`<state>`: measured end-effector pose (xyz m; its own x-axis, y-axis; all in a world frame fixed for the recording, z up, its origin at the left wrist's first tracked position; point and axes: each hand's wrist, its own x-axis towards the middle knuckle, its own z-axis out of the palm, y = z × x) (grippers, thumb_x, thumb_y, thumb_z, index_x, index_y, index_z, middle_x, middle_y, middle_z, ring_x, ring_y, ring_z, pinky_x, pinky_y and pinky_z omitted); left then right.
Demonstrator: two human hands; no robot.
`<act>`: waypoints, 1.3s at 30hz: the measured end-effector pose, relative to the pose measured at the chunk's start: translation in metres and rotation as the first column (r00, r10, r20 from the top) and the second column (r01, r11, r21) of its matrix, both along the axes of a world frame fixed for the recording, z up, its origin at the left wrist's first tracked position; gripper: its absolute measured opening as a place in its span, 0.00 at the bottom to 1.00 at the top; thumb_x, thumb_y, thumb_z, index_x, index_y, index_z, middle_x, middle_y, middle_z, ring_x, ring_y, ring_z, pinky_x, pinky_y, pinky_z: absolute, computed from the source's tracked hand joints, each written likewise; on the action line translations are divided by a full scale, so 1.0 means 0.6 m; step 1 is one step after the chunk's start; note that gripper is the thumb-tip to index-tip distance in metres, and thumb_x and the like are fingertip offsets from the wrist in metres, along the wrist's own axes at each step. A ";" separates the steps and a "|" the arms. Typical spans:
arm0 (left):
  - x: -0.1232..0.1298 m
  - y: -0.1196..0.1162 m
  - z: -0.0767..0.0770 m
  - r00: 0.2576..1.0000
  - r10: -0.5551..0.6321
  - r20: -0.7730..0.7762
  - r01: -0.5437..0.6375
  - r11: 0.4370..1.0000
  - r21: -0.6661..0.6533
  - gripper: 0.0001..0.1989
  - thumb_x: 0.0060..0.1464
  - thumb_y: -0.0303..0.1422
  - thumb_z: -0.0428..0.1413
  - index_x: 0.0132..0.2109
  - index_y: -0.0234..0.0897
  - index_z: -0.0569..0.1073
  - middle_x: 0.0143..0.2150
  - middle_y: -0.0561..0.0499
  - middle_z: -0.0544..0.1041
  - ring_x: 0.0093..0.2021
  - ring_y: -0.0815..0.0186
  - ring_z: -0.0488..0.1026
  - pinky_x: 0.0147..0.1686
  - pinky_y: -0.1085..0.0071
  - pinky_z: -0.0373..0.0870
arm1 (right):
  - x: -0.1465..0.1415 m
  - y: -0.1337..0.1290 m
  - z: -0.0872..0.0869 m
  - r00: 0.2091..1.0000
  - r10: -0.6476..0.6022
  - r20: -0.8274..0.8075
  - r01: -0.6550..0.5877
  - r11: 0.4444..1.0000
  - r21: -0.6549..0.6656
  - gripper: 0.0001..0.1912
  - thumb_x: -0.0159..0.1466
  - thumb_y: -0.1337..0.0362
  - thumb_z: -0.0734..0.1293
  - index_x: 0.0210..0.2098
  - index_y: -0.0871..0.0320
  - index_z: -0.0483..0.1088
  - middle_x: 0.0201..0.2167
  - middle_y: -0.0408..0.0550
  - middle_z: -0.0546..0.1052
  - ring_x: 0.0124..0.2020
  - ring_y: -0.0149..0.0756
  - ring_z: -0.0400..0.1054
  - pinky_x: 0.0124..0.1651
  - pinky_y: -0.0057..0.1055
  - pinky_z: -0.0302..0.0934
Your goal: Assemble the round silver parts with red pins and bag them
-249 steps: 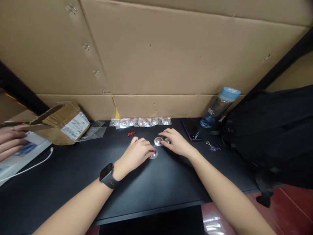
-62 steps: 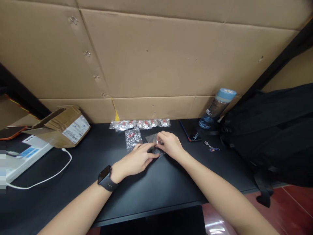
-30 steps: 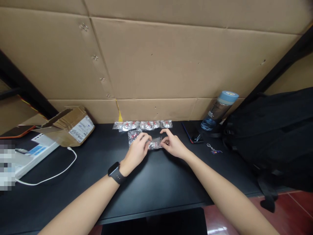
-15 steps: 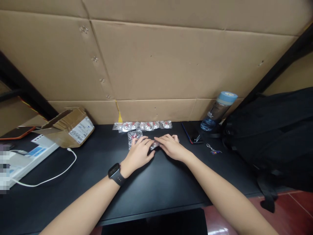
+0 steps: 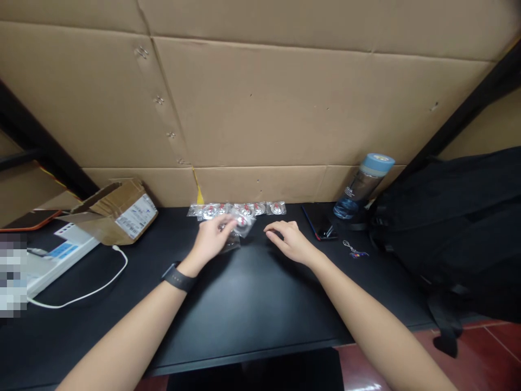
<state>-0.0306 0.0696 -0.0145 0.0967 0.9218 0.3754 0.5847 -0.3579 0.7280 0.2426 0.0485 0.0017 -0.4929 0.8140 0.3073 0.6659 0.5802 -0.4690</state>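
My left hand [image 5: 212,237], with a black watch on the wrist, pinches a clear plastic packet [image 5: 244,221] holding a round silvery piece with a red mark. Beneath that hand, another clear packet [image 5: 232,243] lies partly hidden on the black table [image 5: 252,309]. Several similar packets [image 5: 275,208] form a row along the cardboard wall, just behind the held one. To the right, my right hand [image 5: 290,239] hovers over the table with bent fingers apart and nothing in them.
An open cardboard box [image 5: 118,214] stands at the left beside a white cable [image 5: 93,293]. On the right are a dark phone [image 5: 319,221], a keychain [image 5: 355,251], a blue-lidded bottle [image 5: 362,187] and a black backpack [image 5: 459,228].
My hands have moved apart. The left one has shifted left and lifted, now holding a packet up with its red mark showing; the right one has let go and its fingers are bare.
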 end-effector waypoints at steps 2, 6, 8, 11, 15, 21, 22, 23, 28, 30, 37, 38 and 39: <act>-0.029 0.032 -0.003 0.971 0.209 0.119 -0.209 0.978 -0.017 0.20 0.62 0.40 0.55 0.58 0.38 0.72 0.52 0.42 0.80 0.50 0.55 0.79 0.48 0.63 0.72 | 0.007 0.003 0.002 1.000 -0.026 -0.009 0.026 1.000 0.016 0.10 0.73 0.60 0.61 0.48 0.53 0.72 0.46 0.49 0.80 0.47 0.40 0.72 0.54 0.39 0.51; -0.070 0.066 -0.002 0.890 0.439 -0.125 -0.440 0.898 0.018 0.25 0.65 0.40 0.50 0.66 0.38 0.62 0.56 0.38 0.78 0.56 0.47 0.74 0.57 0.48 0.64 | 0.019 0.009 0.003 0.996 -0.081 0.021 0.080 0.997 0.023 0.09 0.71 0.61 0.63 0.49 0.54 0.71 0.46 0.50 0.79 0.48 0.41 0.71 0.54 0.40 0.52; -0.077 0.060 0.001 0.826 0.465 -0.320 -0.463 0.882 0.087 0.27 0.65 0.41 0.50 0.67 0.38 0.62 0.63 0.34 0.71 0.63 0.39 0.65 0.57 0.39 0.59 | 0.030 0.011 0.001 0.991 -0.106 0.083 0.104 0.994 0.032 0.10 0.70 0.61 0.64 0.50 0.53 0.71 0.48 0.51 0.78 0.50 0.44 0.69 0.55 0.43 0.52; -0.079 0.038 0.008 0.759 0.495 -0.423 -0.448 0.868 0.212 0.29 0.63 0.43 0.51 0.67 0.37 0.62 0.69 0.32 0.62 0.65 0.36 0.59 0.56 0.40 0.59 | 0.055 0.014 0.000 0.972 -0.125 0.198 0.122 0.992 0.026 0.17 0.65 0.59 0.69 0.52 0.51 0.71 0.55 0.53 0.74 0.55 0.49 0.66 0.55 0.46 0.54; -0.076 0.011 0.015 0.835 0.082 -0.544 -0.027 0.994 0.108 0.17 0.65 0.42 0.49 0.56 0.44 0.73 0.59 0.42 0.75 0.61 0.48 0.68 0.57 0.50 0.61 | 0.089 0.025 0.000 0.960 -0.083 0.266 0.106 0.992 -0.071 0.28 0.55 0.63 0.76 0.54 0.51 0.71 0.54 0.53 0.74 0.54 0.49 0.68 0.54 0.43 0.61; -0.028 -0.034 -0.007 0.732 -0.228 -0.642 0.307 0.952 0.012 0.15 0.64 0.38 0.53 0.55 0.46 0.76 0.57 0.45 0.78 0.63 0.49 0.66 0.61 0.49 0.56 | 0.098 0.037 -0.008 0.977 -0.057 0.204 0.077 0.993 -0.093 0.26 0.55 0.68 0.76 0.53 0.57 0.72 0.50 0.53 0.76 0.51 0.44 0.72 0.55 0.38 0.64; -0.015 -0.044 -0.009 0.721 -0.264 -0.641 0.342 0.940 -0.002 0.17 0.65 0.38 0.52 0.58 0.47 0.75 0.59 0.45 0.77 0.64 0.50 0.66 0.62 0.50 0.56 | 0.097 0.038 -0.010 0.977 -0.061 0.203 0.079 0.993 -0.085 0.26 0.55 0.69 0.76 0.53 0.57 0.73 0.50 0.54 0.75 0.51 0.45 0.72 0.56 0.38 0.63; -0.001 -0.053 -0.010 0.707 -0.306 -0.638 0.383 0.924 -0.019 0.18 0.66 0.38 0.51 0.61 0.48 0.72 0.61 0.46 0.76 0.65 0.51 0.65 0.62 0.50 0.56 | 0.095 0.038 -0.012 0.977 -0.059 0.205 0.077 0.994 -0.081 0.25 0.56 0.69 0.76 0.52 0.57 0.73 0.49 0.54 0.76 0.51 0.45 0.72 0.56 0.38 0.63; 0.034 -0.071 0.009 0.687 -0.411 -0.599 0.499 0.866 -0.022 0.20 0.71 0.37 0.45 0.66 0.52 0.65 0.67 0.48 0.69 0.66 0.58 0.65 0.60 0.57 0.60 | 0.092 0.038 -0.015 0.979 -0.042 0.202 0.059 0.995 -0.079 0.16 0.58 0.72 0.72 0.45 0.56 0.76 0.42 0.51 0.77 0.45 0.41 0.73 0.50 0.34 0.65; 0.022 -0.059 0.014 0.749 -0.287 -0.598 0.392 0.919 0.050 0.18 0.70 0.37 0.45 0.63 0.47 0.69 0.61 0.46 0.73 0.60 0.58 0.69 0.58 0.58 0.62 | 0.091 0.038 -0.016 0.977 -0.062 0.206 0.077 0.995 -0.068 0.16 0.57 0.72 0.72 0.46 0.56 0.75 0.42 0.51 0.76 0.43 0.40 0.73 0.49 0.33 0.64; -0.039 -0.012 0.001 0.669 0.119 -0.733 -0.005 0.988 0.156 0.09 0.62 0.32 0.53 0.46 0.40 0.78 0.51 0.42 0.79 0.52 0.48 0.70 0.46 0.56 0.63 | 0.088 0.043 -0.020 0.977 -0.139 0.164 0.149 0.987 -0.053 0.23 0.48 0.69 0.75 0.45 0.56 0.73 0.39 0.47 0.75 0.37 0.37 0.71 0.41 0.30 0.63; -0.039 -0.010 -0.001 0.665 0.114 -0.738 -0.008 0.989 0.145 0.08 0.63 0.32 0.53 0.44 0.40 0.78 0.50 0.42 0.79 0.52 0.48 0.71 0.46 0.57 0.63 | 0.087 0.043 -0.020 0.981 -0.135 0.142 0.144 0.988 -0.054 0.23 0.48 0.68 0.75 0.44 0.56 0.73 0.38 0.46 0.75 0.36 0.36 0.71 0.40 0.29 0.63; -0.038 -0.009 -0.002 0.666 0.108 -0.738 -0.006 0.990 0.139 0.08 0.63 0.32 0.53 0.42 0.41 0.78 0.49 0.43 0.80 0.51 0.49 0.71 0.45 0.57 0.62 | 0.086 0.044 -0.019 0.985 -0.127 0.114 0.134 0.989 -0.055 0.23 0.47 0.68 0.75 0.43 0.55 0.73 0.38 0.46 0.75 0.35 0.35 0.70 0.39 0.29 0.63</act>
<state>-0.0534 0.0641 -0.0155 0.3387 0.8902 0.3046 0.9347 -0.3555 -0.0003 0.2941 0.0746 -0.0095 -0.4092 0.8893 0.2040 0.7835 0.4571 -0.4210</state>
